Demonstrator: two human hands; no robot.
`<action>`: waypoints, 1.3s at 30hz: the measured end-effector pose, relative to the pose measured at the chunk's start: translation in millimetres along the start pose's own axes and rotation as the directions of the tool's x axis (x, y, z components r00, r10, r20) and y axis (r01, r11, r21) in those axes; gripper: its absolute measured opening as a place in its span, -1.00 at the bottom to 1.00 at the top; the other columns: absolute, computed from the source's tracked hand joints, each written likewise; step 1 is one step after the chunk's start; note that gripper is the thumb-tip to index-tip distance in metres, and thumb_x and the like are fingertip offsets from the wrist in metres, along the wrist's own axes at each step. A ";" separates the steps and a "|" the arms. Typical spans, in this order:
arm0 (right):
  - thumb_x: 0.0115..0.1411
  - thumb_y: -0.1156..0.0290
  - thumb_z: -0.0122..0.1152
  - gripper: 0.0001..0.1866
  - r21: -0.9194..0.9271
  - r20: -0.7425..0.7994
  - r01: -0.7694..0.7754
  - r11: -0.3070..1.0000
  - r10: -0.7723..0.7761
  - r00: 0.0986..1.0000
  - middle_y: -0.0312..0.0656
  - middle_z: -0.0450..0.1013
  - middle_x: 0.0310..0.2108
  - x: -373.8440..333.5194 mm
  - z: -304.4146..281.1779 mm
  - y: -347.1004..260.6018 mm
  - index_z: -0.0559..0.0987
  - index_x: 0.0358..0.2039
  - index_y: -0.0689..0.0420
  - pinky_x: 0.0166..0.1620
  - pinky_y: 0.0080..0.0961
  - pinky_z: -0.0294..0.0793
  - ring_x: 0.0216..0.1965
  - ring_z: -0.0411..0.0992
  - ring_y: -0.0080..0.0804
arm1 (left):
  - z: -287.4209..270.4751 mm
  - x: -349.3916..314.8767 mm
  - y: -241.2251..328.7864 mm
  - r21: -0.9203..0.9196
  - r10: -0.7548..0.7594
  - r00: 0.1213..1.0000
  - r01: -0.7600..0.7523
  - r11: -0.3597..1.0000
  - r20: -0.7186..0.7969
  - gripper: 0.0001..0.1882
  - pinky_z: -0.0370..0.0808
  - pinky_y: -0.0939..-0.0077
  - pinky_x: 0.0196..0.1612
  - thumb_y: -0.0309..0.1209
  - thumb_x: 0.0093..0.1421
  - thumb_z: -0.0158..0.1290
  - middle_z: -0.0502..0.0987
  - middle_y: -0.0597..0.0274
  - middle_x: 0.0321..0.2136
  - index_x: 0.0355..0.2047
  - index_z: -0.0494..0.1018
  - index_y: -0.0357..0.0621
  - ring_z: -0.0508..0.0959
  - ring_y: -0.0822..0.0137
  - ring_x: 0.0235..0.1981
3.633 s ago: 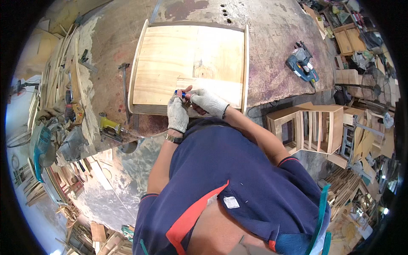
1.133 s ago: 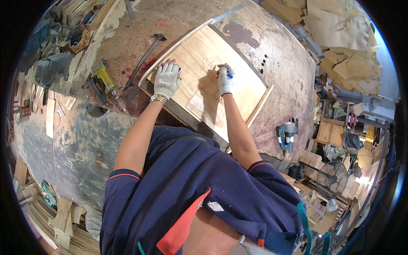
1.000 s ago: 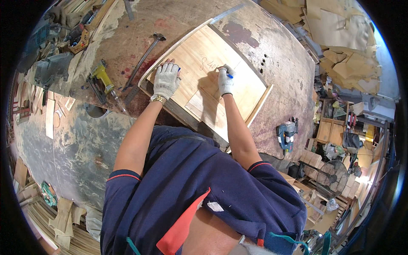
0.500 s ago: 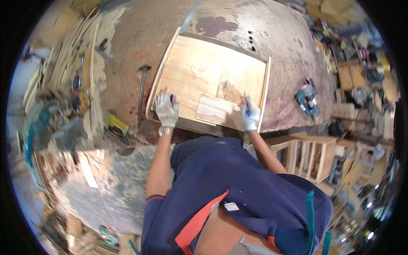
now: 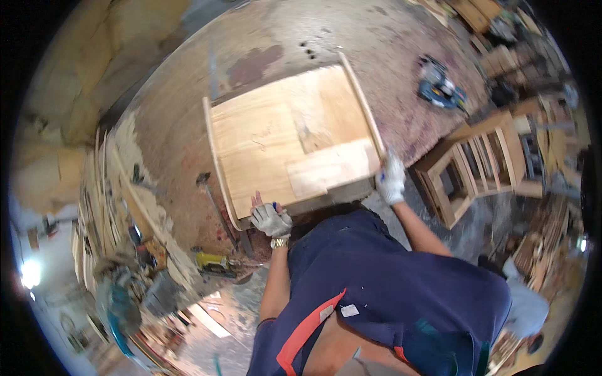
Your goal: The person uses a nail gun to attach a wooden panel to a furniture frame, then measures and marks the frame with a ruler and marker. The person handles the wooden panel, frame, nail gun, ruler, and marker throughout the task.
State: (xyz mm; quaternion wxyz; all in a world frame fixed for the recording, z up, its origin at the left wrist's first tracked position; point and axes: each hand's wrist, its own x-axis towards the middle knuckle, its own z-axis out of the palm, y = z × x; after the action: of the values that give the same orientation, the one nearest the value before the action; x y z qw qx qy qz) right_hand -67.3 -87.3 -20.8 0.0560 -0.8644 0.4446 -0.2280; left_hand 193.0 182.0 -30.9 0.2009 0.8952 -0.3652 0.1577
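Note:
On the workbench lies a pale plywood panel (image 5: 257,147) with thin raised wooden strips along its left and right sides. A smaller light board (image 5: 332,168) lies at its near right part, reaching toward the right strip (image 5: 364,103). My left hand (image 5: 272,220), in a white glove with bare fingertips, rests at the panel's near left corner, fingers spread and holding nothing. Beside the near end of the right strip is my gloved right hand (image 5: 391,180). Its fingers are blurred and partly hidden, so their grip is unclear.
A hammer (image 5: 216,207) lies left of the panel, with a yellow-green tool (image 5: 213,260) nearer me. On the bench's far right sits a blue-grey power tool (image 5: 439,88). A wooden frame (image 5: 464,169) stands to the right; long wood strips (image 5: 113,200) are stacked left.
My view has turned, swinging the scene around. My right hand has moved off the smaller board to the right strip's near end. The smaller board now sits nearer that strip.

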 end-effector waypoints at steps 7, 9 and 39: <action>0.15 0.29 0.32 -0.65 0.245 -0.204 0.001 0.970 0.050 0.978 0.07 0.54 -0.19 215.9 28.1 -55.6 0.57 -0.07 0.13 0.02 -0.03 0.47 -0.11 0.51 0.08 | 104.3 181.3 -41.4 -0.047 0.184 0.979 -0.188 0.981 -0.088 -0.49 0.33 0.20 0.28 -0.22 0.37 -0.03 0.38 -0.11 0.27 0.23 0.38 -0.25 0.38 0.00 0.27; 0.14 0.33 0.31 -0.65 0.366 -0.108 -0.020 0.930 0.064 0.992 0.03 0.49 -0.11 225.9 -22.4 -86.3 0.53 -0.07 0.13 0.04 -0.08 0.45 -0.08 0.49 0.10 | 69.6 210.4 0.4 -0.517 -0.004 0.998 0.039 0.855 0.070 -0.50 0.37 0.21 0.26 -0.26 0.42 -0.04 0.42 -0.22 0.23 0.25 0.37 -0.31 0.45 -0.10 0.20; 0.38 0.30 0.22 -0.81 0.919 0.281 -0.390 -0.064 0.799 0.532 -0.24 0.58 -0.42 -163.4 -248.6 -13.9 0.52 -0.21 0.18 -0.33 -0.52 0.57 -0.40 0.56 -0.52 | -76.7 -40.3 276.2 -0.519 0.705 0.256 0.835 0.183 0.661 -0.85 0.43 0.60 -0.20 -0.48 0.30 0.18 0.59 0.34 -0.39 -0.16 0.56 -0.26 0.51 0.50 -0.34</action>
State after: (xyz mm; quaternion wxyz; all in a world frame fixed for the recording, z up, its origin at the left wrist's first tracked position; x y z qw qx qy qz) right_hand -249.2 77.0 148.2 0.5565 -0.2982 0.5618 -0.5345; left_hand -43.1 62.0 86.0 0.4535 0.4168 -0.3335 -0.7137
